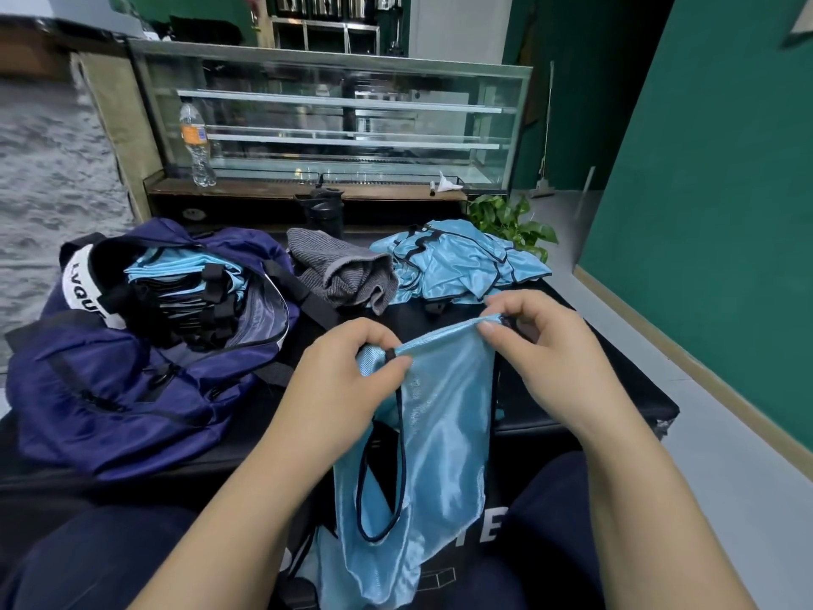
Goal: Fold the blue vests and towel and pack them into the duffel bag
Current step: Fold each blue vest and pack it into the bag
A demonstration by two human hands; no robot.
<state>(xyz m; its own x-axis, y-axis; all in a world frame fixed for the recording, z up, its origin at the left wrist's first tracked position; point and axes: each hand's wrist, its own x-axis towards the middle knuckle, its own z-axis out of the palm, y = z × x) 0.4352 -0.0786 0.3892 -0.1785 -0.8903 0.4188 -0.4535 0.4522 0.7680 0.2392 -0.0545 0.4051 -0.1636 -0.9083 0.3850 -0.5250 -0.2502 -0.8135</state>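
A blue vest goes up by its top edge, ready for folding.

Closest to the camera, the left hand (347, 367) and right hand (541, 341) each pinch the upper hem of a light blue vest (440, 433), which hangs slack between them over the person's lap. The satin cloth looks light, limp and slippery, so the corners and black-bound edges seem the surest places to hold. Beyond, on the dark tabletop (616, 389), the navy duffel bag (132, 380) lies open at left with folded vests inside; a grey towel (343, 270) and a heap of unfolded vests (457, 257) wait farther back.
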